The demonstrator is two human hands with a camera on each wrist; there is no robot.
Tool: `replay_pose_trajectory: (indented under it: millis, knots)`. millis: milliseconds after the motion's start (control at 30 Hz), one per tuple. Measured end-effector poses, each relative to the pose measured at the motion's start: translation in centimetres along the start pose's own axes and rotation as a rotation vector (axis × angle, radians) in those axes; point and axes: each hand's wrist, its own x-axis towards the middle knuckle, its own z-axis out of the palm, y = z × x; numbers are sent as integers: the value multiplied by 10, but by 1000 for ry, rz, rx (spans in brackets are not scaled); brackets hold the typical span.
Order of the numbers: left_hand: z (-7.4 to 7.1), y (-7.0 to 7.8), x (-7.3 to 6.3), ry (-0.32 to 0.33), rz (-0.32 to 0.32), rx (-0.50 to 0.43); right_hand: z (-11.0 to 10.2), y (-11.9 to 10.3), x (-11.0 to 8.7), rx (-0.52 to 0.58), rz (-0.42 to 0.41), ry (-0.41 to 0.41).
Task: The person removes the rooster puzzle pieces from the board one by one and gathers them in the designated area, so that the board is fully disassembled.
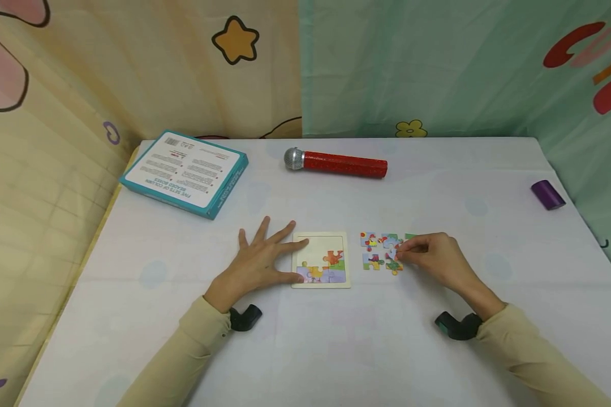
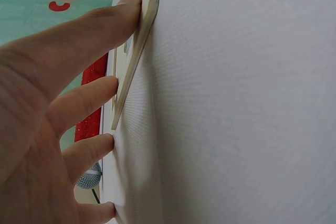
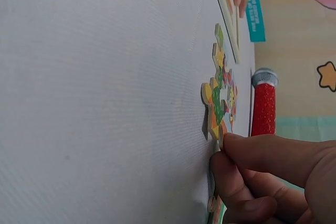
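Observation:
A small square puzzle tray point(image 1: 322, 285) lies on the table with several fitted pieces point(image 1: 336, 276) along its bottom and right side; its upper left shows bare backing. My left hand point(image 1: 262, 257) is spread at the tray's left side, thumb and index finger resting on it. To the right of the tray, several loose jigsaw pieces point(image 1: 371, 262) lie in loose rows. My right hand point(image 1: 440, 260) is over them, pinching one jigsaw piece point(image 3: 223, 128) between thumb and index finger, low at the tabletop. The fingers hide most of that piece and part of its neighbours.
Behind the tray lies a red microphone point(image 1: 343, 164) with a silver head. A teal and white box point(image 1: 183, 172) lies at the back left. At the far right edge is a purple cylinder point(image 1: 548, 195). Printed curtains point(image 1: 412, 68) surround the white-covered table point(image 1: 336, 350).

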Motion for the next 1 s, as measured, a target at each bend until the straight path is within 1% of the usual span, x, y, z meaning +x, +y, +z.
replay_pose_trajectory:
  millis: [600,733,867,1000]
  knots:
    - [-1,-1,1,-7,-4,0,2,-1,2,-18,-14,16]
    - [-1,-1,0,-7,-3,-1,3,-1,1,-15,-26,34]
    - [-1,-1,0,-9,-3,2,5,-6,0,1,-51,60]
    - [-1,0,0,-12,-7,0,11,-14,3,34,-72,66]
